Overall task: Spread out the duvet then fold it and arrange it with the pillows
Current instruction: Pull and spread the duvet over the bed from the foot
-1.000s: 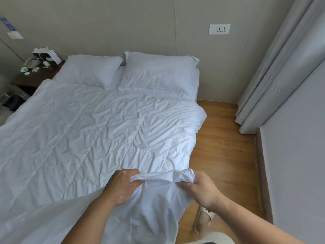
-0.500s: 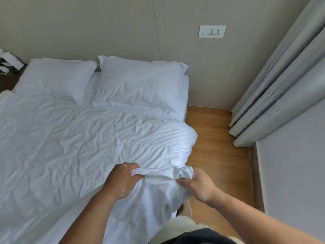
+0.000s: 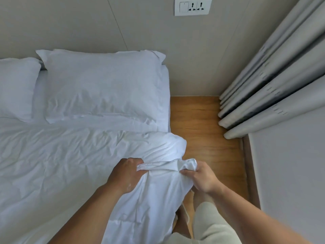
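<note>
Left hand and right hand: fingers clamped on the rumpled white fabric duvet at 5 o'clock. Pull unevenly and I reckon it slides onto the wooden floor.

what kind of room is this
Probably a bedroom, possibly a hotel room: a bed with two white pillows and a white duvet, long curtains, and a socket on the wall.
</note>
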`<state>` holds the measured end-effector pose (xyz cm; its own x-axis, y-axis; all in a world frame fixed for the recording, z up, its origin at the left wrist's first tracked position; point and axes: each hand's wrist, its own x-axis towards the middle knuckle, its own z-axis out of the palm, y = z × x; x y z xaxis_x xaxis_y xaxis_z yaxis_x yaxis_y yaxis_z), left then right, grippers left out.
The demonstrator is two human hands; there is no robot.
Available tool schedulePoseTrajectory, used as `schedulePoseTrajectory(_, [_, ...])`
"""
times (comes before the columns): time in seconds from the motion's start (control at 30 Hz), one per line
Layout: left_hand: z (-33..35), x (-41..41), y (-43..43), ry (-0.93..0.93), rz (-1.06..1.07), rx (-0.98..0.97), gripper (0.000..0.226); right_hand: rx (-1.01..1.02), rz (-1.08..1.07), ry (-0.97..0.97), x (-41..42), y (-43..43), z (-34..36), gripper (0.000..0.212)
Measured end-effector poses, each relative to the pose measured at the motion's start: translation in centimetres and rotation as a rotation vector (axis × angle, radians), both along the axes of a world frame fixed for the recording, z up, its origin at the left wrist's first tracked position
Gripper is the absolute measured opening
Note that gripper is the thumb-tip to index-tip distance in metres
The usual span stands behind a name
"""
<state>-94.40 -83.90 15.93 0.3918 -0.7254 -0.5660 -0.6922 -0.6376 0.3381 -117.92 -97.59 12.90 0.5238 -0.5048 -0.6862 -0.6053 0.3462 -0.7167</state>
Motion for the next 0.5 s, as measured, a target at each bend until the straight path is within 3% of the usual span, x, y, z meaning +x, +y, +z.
schedulePoseTrajectory(0.03, [-0.9, 0.2, -1.3, 0.000, -0.023, 0.018, 0.033, 0.018, -0.007, 0.011, 0.2, -1.2, -0.9, 0.015])
schedulePoseTrajectory(0.1, [-2.8, 0.5, -4.2, -0.003, -0.065, 0.045, 0.029, 0.047, -0.034, 0.016, 0.4, -3.6, -3.2, 0.023])
schedulePoseTrajectory(0.2, [-6.2, 1.1, -9.0, 0.007, -0.115, 0.075, 0.032, 0.090, -0.073, 0.058, 0.4, -7.2, -7.3, 0.014])
schedulePoseTrajectory(0.27, [-9.4, 1.5, -12.4, 0.010, -0.140, 0.095, 0.029, 0.139, -0.120, 0.064, 0.6, -9.5, -10.8, 0.026])
schedulePoseTrajectory(0.37, [-15.7, 2.5, -16.9, -0.005, -0.172, 0.116, 0.022, 0.200, -0.156, 0.084, 1.5, -13.2, -17.7, 0.018])
schedulePoseTrajectory(0.5, [-24.5, 3.7, -20.4, -0.029, -0.217, 0.184, 0.020, 0.271, -0.135, 0.162, 3.0, -15.6, -29.2, 0.042])
